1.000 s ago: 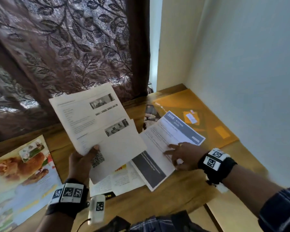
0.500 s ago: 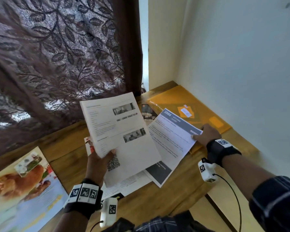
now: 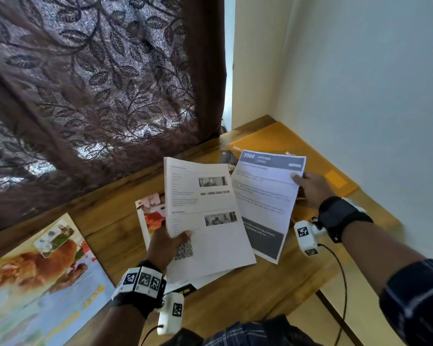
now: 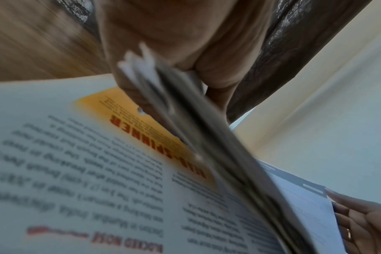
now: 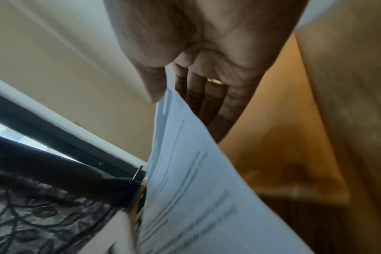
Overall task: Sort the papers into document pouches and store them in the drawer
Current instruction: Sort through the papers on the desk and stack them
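My left hand grips a stack of white printed sheets by its lower left edge, held above the wooden desk; the left wrist view shows the stack's edge between thumb and fingers. My right hand pinches the right edge of a sheet headed "3566 KITCHEN", thumb on top and fingers beneath, as the right wrist view shows on the sheet. The sheet is lifted off the desk beside the stack. An orange document pouch lies flat in the desk's far right corner.
Colourful leaflets lie on the desk under the held papers. A large printed poster covers the desk's left end. A brown leaf-patterned curtain hangs behind. White walls close the right side and corner.
My right hand slid from the sheet's middle to its right edge, pinched it and lifted it off the desk. My left hand carried the stack rightward, closer to that sheet.
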A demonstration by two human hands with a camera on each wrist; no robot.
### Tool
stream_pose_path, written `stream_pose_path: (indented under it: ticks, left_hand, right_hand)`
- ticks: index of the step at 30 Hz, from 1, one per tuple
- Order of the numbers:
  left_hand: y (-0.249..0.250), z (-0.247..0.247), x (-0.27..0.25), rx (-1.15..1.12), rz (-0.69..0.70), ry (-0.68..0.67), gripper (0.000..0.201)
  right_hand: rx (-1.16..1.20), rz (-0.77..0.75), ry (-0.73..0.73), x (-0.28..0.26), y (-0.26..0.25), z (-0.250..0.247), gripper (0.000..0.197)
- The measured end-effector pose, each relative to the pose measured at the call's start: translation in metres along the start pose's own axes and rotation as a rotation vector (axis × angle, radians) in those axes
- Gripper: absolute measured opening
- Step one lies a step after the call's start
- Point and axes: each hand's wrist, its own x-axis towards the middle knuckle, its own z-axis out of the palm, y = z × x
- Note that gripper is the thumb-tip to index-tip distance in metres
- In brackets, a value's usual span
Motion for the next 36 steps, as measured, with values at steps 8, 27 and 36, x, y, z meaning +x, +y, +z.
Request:
stream_pose_path:
  ticks: [8,27,36]
  left_hand:
    - [-0.008,0.009,-0.002,0.07,-0.035,0.031,0.039]
    - [-0.009,0.009,-0.003,-0.011,-0.021,0.027,0.044]
    - [-0.01,0.01,0.0,-0.047,-0.064,0.06,0.031]
  right_hand:
    - [-0.269,-0.075,-0.254,-0.036,0.027,0.041,0.035]
    - [0.202,-0.242,0.378,0.001,-0.014,-0.003,0.023]
    - [0.15,-0.05,-0.077,-0.028,0.014,0.048,0.024]
